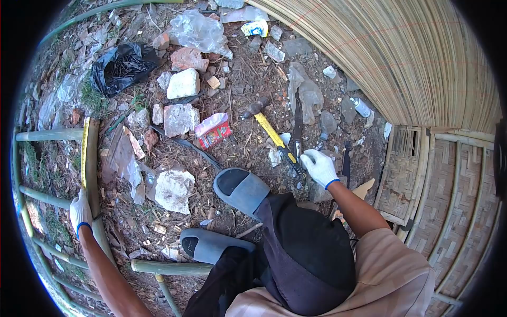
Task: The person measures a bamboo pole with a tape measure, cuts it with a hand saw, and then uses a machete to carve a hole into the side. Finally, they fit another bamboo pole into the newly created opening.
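My left hand (81, 211), in a white glove with a blue cuff, is closed on the lower end of a yellow tape measure (84, 153). The tape's strip runs straight up along a thick bamboo pole (93, 174). At the right, my gloved right hand (319, 168) reaches low over the ground, its fingers loosely bent and apart. Its fingertips are right at the handle end of a long dark-bladed knife (298, 119). Just left of that hand lies a hammer (274, 136) with a yellow and black handle. Another dark blade (346, 161) lies to its right.
Bamboo rails (50, 135) form a frame at the left. A woven bamboo panel (454, 195) and a sloping reed sheet (401, 58) stand at the right. Broken bricks (181, 120), a black plastic bag (124, 68), a red packet (214, 132) and a spray can (360, 107) litter the ground.
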